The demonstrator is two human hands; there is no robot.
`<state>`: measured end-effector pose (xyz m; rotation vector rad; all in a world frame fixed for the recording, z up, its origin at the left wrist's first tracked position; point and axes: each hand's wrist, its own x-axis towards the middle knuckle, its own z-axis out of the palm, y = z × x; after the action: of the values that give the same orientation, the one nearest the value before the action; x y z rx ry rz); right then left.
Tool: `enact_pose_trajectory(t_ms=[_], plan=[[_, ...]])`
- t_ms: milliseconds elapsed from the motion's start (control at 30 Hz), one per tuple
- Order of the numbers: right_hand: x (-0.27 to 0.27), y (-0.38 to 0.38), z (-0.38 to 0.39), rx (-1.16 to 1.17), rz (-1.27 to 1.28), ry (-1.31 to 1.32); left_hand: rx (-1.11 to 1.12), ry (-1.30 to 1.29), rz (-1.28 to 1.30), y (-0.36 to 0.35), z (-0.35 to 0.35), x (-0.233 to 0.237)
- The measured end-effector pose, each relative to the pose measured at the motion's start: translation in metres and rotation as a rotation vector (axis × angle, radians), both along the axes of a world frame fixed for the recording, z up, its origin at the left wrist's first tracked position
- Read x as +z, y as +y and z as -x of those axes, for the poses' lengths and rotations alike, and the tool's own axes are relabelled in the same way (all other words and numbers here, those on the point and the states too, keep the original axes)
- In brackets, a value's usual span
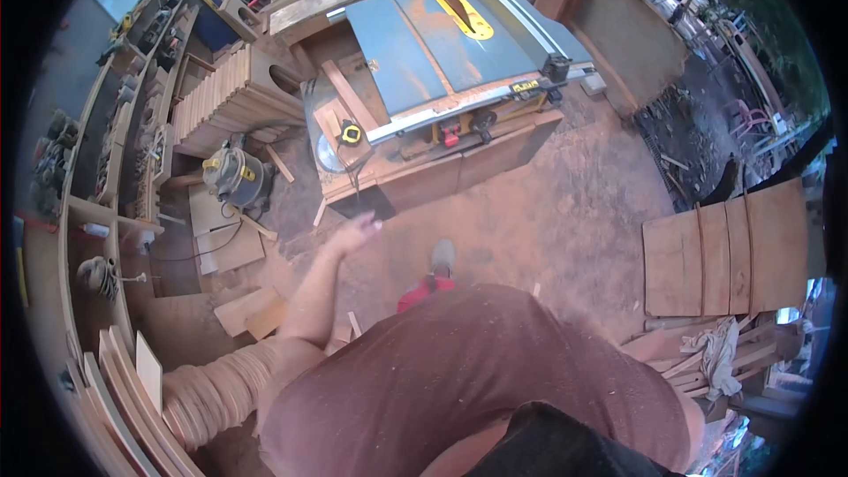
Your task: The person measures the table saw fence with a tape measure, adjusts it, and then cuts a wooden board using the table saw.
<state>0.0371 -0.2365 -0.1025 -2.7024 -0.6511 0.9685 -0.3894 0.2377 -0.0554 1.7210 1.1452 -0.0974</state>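
Note:
My left hand (356, 235) hangs in front of me at the end of a bare forearm, just short of the table saw's front panel. It looks slightly blurred, with loosely bent fingers apart and nothing visible in them. Beyond it stands the table saw (402, 66), its grey top dusted with sawdust and a yellow insert (478, 28) around the blade slot. A yellow-and-black tape measure (351, 132) lies on wood at the saw's left front corner, close to a round saw blade (329, 155). My right hand is out of sight.
A shop vacuum (238, 178) and stacked boards (216, 102) stand left of the saw. Shelves (106, 159) line the left wall. Curved wood pieces (221, 389) lie at lower left. A wooden panel (724, 256) is at right. Sawdust covers the floor (548, 221).

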Motion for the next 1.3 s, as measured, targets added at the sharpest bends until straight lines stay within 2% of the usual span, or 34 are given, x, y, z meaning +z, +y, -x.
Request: enact_pose_trajectory(t_ms=[67,100,133,167,200,233,300,367,400,433,467,533,567,600,633,667,700,800,833,900,933,967,1000,1033,1067,1133,1167,1200,1233,1267,1300], plan=[[-0.026,-0.066,0.043,0.036,0.116,0.118,-0.282,-0.116,-0.142,-0.02,-0.023,0.145],[-0.032,-0.085,0.056,0.051,0.149,0.162,-0.325,-0.268,0.028,-0.009,-0.009,0.182],[-0.036,-0.096,0.063,0.06,0.153,0.183,-0.291,-0.374,-0.085,0.0,0.011,0.224],[-0.038,-0.105,0.068,0.068,0.158,0.2,0.163,-0.747,0.081,0.009,0.044,0.224],[-0.037,-0.113,0.073,0.073,0.16,0.218,0.524,-1.189,0.158,0.018,0.077,0.225],[-0.038,-0.116,0.074,0.085,0.152,0.225,0.665,-1.269,0.101,0.024,0.115,0.186],[-0.03,-0.11,0.071,0.118,0.142,0.231,0.802,-0.934,0.043,0.017,0.201,0.008],[-0.016,-0.086,0.068,0.148,0.112,0.223,0.758,-0.749,0.129,-0.013,0.234,-0.155],[-0.008,-0.073,0.067,0.166,0.104,0.218,0.427,-0.082,-0.047,-0.037,0.205,-0.165],[0.0,-0.054,0.066,0.185,0.089,0.211,0.058,0.569,-0.225,-0.058,0.141,-0.148],[0.01,-0.033,0.067,0.215,0.076,0.206,-0.057,0.355,-0.239,-0.049,0.101,-0.107],[0.041,0.024,0.071,0.29,0.016,0.195,-0.267,0.273,-0.061,-0.011,0.05,-0.074],[0.064,0.058,0.075,0.367,-0.103,0.194,-0.233,0.178,-0.096,0.013,0.04,-0.094],[0.063,0.09,0.072,0.371,-0.105,0.183,-0.205,0.089,-0.129,0.034,0.034,-0.11],[0.06,0.121,0.068,0.498,0.017,0.181,-0.205,0.082,-0.133,0.046,0.026,-0.1],[0.06,0.158,0.066,0.624,0.139,0.177,-0.068,-0.048,-0.107,0.057,0.015,-0.072],[0.072,0.198,0.073,0.62,0.134,0.171,0.065,-0.175,-0.08,0.074,0.015,-0.056],[0.151,0.317,0.098,0.772,0.093,0.206,0.179,-0.219,0.032,0.111,0.054,-0.094],[0.175,0.353,0.104,0.794,0.042,0.177,0.115,-0.17,-0.037,0.125,0.076,-0.11],[0.218,0.422,0.111,0.691,-0.273,0.353,0.04,-0.053,-0.015,0.142,0.133,-0.161],[0.242,0.458,0.116,0.585,-0.359,0.428,0.063,-0.016,-0.109,0.136,0.178,-0.216],[0.253,0.492,0.12,0.632,-0.493,0.347,0.086,0.016,-0.207,0.134,0.21,-0.252],[0.275,0.529,0.13,0.598,-0.483,0.205,-0.031,0.297,-0.067,0.134,0.223,-0.21],[0.264,0.572,0.123,0.712,-0.659,0.046,-0.051,0.382,-0.095,0.134,0.245,-0.222],[0.264,0.614,0.123,0.701,-0.602,-0.072,-0.07,0.468,-0.124,0.129,0.27,-0.241],[0.273,0.697,0.134,0.58,-0.52,-0.067,0.204,0.393,0.144,0.117,0.291,-0.247],[0.254,0.746,0.126,0.59,-0.567,-0.229,0.198,0.405,0.137,0.114,0.297,-0.242],[0.273,0.776,0.136,0.533,-0.426,-0.257,0.326,0.332,0.173,0.109,0.299,-0.234],[0.255,0.82,0.125,0.505,-0.405,-0.333,0.454,0.256,0.206,0.109,0.297,-0.223],[0.237,0.858,0.113,0.478,-0.385,-0.408,0.454,0.27,0.194,0.109,0.291,-0.204],[0.243,0.874,0.112,0.47,-0.395,-0.397,0.596,0.197,0.234,0.106,0.282,-0.183]])
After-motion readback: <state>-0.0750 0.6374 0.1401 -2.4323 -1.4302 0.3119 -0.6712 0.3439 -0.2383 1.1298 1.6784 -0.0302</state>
